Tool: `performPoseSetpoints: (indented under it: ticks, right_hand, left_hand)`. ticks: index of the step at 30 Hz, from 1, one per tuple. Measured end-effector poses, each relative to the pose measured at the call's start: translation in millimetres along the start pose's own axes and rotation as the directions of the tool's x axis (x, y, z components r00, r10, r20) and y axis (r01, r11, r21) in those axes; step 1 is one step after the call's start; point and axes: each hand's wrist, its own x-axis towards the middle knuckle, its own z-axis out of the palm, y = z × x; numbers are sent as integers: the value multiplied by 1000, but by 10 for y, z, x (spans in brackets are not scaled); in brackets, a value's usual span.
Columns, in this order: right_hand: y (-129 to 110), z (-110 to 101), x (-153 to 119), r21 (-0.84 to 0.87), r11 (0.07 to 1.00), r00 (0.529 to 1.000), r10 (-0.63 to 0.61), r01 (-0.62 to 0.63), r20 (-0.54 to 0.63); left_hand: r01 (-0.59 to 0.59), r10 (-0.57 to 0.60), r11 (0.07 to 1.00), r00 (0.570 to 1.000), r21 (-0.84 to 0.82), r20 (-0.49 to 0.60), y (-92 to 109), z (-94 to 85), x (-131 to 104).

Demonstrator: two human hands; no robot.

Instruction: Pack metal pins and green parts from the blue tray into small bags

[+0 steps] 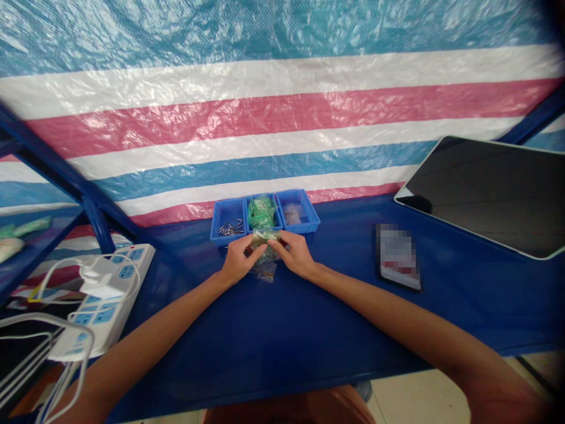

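Both of my hands meet just in front of the blue bins, fingers pinched on a small clear plastic bag [266, 234] with something green and white in it. My left hand [239, 259] grips its left side, and my right hand [296, 254] grips its right side. Beneath them another clear bag [265, 272] with small parts lies on the table. The left blue bin [227, 210] holds several thin metal pieces [232, 228]. Green packets [261, 211] fill the middle bin. In the right bin [311, 218] lie small clear bags [292, 214].
A white power strip [103, 318] with plugs and cables stands at the left of the blue table [247, 341]. A phone-like device [399, 259], partly pixelated, lies to the right. Behind it leans a dark screen [494, 194]. A striped plastic sheet [265, 118] hangs behind.
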Motion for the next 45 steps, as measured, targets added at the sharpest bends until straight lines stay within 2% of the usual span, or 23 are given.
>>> performPoseSetpoints:
  ticks: [7, 16, 26, 35, 45]
  right_hand:
    - [-79, -42, 2, 36, 999, 1000, -14, 15, -22]
    - [-32, -14, -15, -32, 999, 999, -5, 4, -54]
    - [11, 9, -24, -69, 998, 999, 10, -12, -34]
    - [-58, -34, 14, 19, 1000, 1000, -21, 22, -4]
    - [-64, -46, 27, 45, 999, 999, -17, 16, 36]
  left_hand:
    - [4, -4, 1000, 1000, 10, -31, 59, -20, -21]
    - [24, -23, 998, 999, -55, 23, 46, -29, 2]
    - [-3, 4, 1000, 1000, -28, 29, 24, -11, 4]
    - [-68, 71, 996, 996, 51, -52, 31, -15, -20]
    - [-41, 44, 998, 998, 51, -55, 21, -12, -23]
